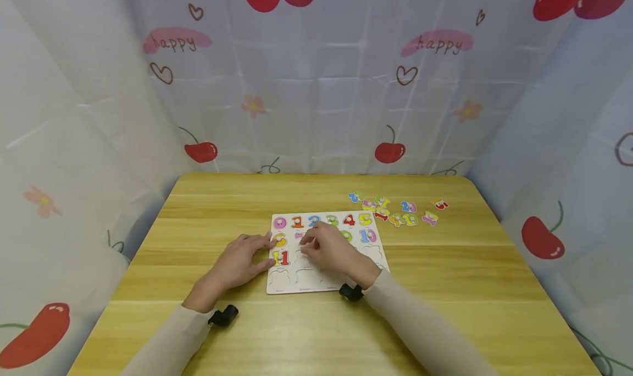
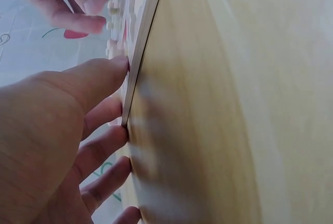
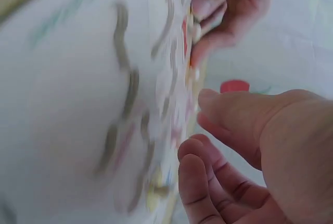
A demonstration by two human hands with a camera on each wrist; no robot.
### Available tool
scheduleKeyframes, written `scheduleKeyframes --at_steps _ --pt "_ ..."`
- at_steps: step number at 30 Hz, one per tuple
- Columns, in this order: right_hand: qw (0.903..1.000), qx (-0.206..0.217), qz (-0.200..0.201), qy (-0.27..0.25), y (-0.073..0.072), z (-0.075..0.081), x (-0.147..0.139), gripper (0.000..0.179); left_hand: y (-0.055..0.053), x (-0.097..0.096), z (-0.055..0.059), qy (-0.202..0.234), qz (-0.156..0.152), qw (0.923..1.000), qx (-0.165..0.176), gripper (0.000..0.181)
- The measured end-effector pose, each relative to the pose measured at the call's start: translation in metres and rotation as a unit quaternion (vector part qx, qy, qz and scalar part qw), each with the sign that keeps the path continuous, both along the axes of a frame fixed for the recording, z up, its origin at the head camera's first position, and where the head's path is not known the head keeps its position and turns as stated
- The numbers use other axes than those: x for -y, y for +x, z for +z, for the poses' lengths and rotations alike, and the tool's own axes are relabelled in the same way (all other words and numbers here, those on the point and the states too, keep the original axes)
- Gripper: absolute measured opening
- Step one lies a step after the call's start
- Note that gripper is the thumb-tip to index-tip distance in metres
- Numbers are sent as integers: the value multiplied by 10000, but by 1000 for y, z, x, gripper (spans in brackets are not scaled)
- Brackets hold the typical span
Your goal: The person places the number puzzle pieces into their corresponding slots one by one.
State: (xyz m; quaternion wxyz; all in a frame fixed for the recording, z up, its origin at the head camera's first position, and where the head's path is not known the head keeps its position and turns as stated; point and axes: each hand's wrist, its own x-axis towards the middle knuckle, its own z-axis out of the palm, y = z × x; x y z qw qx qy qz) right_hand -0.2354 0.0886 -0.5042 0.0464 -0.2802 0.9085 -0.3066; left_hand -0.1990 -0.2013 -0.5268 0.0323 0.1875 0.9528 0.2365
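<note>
A white number puzzle board (image 1: pixel 307 283) lies on the table, with coloured knobbed number pieces in its upper rows and a yellow-red 11 piece (image 1: pixel 281 258) at the left. My left hand (image 1: pixel 241 260) rests at the board's left edge, thumb and index finger touching it, the other fingers spread on the table. Over the board's middle hovers my right hand (image 1: pixel 332 248), beside a pink piece (image 1: pixel 299 235) that it partly hides. In the right wrist view the right thumb (image 3: pixel 229 107) and fingertips stand apart, with nothing visible between them. Some pieces under this hand are hidden.
Several loose number pieces lie in a group beyond the board's upper right corner, among them a blue 20 piece (image 1: pixel 408 206) and a red-yellow piece (image 1: pixel 439 204). The wooden table (image 1: pixel 445 266) meets a cherry-printed curtain (image 1: pixel 321 128) at the back and sides.
</note>
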Motion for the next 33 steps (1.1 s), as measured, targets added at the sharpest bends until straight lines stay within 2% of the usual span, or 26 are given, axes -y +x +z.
scheduleKeyframes --at_steps 7,12,23,28,33 --pt "9983 -344 -401 -251 -13 1 -46 9 1 -2 0 -40 58 10000 51 51" --pt "9957 -309 -826 -280 -20 1 -77 11 1 -3 0 -26 106 9999 79 50" --pt "9881 -471 -1452 -206 -36 -2 -139 15 1 -2 0 10 75 10000 -6 49" --pt "9857 -529 -1588 -216 -41 -5 -165 17 1 -3 0 40 90 10000 1 49" --pt "9844 -530 -1676 -122 -47 -10 -180 21 3 -3 -1 23 141 9999 31 48"
